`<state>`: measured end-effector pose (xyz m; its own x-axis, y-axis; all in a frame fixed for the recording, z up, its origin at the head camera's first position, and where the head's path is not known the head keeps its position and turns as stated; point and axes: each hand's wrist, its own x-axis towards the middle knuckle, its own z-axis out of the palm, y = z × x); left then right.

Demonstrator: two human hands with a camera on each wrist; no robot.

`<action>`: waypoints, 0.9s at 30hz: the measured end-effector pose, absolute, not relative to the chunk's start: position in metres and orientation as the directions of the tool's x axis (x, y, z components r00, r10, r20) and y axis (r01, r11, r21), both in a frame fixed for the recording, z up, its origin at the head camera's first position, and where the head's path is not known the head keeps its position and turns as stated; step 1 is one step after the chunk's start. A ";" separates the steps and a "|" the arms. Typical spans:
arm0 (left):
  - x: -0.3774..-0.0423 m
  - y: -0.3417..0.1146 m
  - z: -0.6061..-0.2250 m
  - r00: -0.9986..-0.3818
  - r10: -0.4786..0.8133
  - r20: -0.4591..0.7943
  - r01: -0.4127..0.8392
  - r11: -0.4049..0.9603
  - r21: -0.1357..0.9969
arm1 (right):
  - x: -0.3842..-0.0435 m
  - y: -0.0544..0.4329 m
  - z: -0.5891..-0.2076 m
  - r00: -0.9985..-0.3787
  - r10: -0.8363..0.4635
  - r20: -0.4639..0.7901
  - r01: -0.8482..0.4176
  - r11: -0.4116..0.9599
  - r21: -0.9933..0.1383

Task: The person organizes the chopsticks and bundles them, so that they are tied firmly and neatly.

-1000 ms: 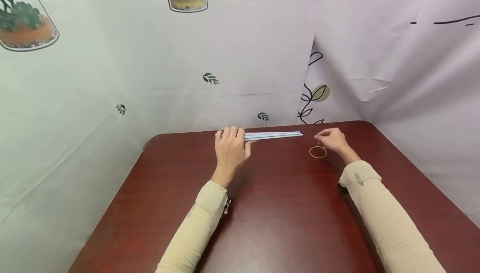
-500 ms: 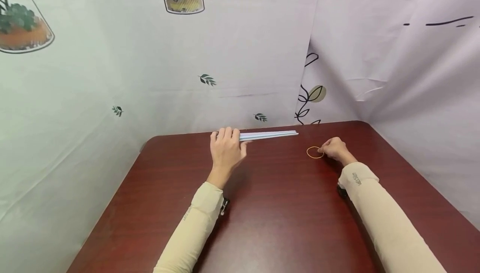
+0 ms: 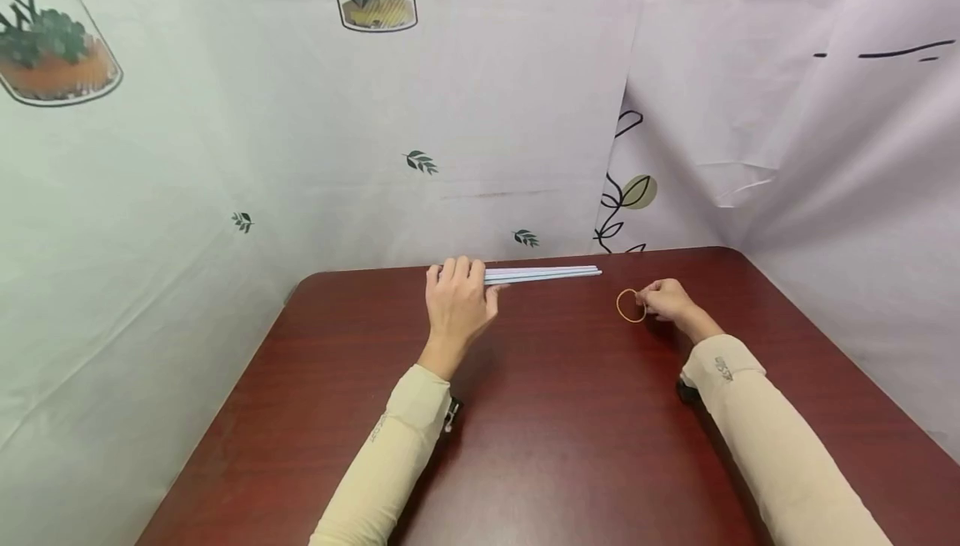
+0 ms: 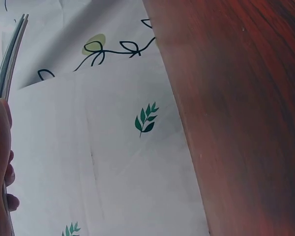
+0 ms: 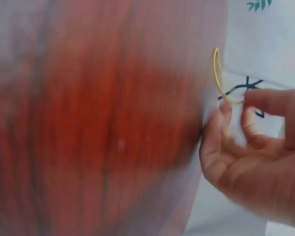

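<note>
My left hand (image 3: 456,303) grips a bundle of slim, pale chopsticks (image 3: 543,274) near the table's far edge. Their free ends point right, and the fingers cover the other ends. In the left wrist view, the chopsticks (image 4: 11,61) look metallic and rise from the hand at the left border. To the right, my right hand (image 3: 667,299) pinches a thin yellow rubber band (image 3: 618,305) between thumb and fingertip. The right wrist view has the rubber band (image 5: 216,73) hanging as a loose loop off the fingertips, apart from the chopsticks.
Both forearms reach over a dark red wooden table (image 3: 555,421) with rounded far corners. White printed cloth (image 3: 480,112) hangs just behind the far edge and along both sides. A dark wrist device (image 3: 453,413) sits at the left cuff.
The right hand came down to the rubber band lying on the table, took hold of its right side and tipped it up. The left hand keeps its grip on the chopsticks.
</note>
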<state>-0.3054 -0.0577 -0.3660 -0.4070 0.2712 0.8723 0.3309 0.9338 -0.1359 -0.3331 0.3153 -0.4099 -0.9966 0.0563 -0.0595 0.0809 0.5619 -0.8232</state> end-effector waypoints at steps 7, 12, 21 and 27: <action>-0.304 -0.057 -0.365 -0.400 0.284 0.871 0.341 0.929 -0.146 | -0.324 0.303 -0.397 -0.999 0.037 0.014 -0.012 0.056 -0.998; -0.305 -0.059 -0.366 -0.420 0.276 0.865 0.330 0.934 -0.138 | -0.319 0.293 -0.376 -0.999 -0.036 0.002 0.005 -0.205 -0.979; -0.305 -0.061 -0.363 -0.406 0.270 0.873 0.330 0.934 -0.135 | -0.315 0.271 -0.358 -0.992 -0.071 0.101 -0.078 -0.264 -0.961; -0.301 -0.060 -0.364 -0.411 0.275 0.869 0.333 0.933 -0.138 | -0.311 0.264 -0.359 -0.988 -0.043 0.150 -0.133 -0.275 -0.952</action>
